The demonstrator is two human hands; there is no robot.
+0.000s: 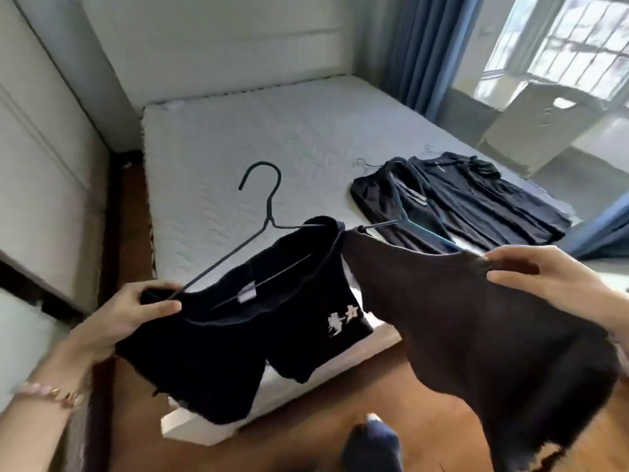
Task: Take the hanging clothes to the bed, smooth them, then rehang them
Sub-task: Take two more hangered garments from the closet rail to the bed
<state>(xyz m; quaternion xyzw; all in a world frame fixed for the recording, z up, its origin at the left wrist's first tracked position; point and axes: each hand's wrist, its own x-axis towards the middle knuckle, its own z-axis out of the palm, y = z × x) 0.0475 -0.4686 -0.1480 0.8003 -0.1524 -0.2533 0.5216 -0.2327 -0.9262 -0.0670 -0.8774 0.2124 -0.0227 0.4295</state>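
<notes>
Two hands: left hand [115,321] pinching black shorts [238,338], right hand [548,281] gripping brown garment [476,335], over bed [255,137] edge

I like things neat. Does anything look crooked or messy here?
Yes. The black shirt sits bunched and lopsided on its hanger, and dark clothes lie rumpled on the bed.
</notes>
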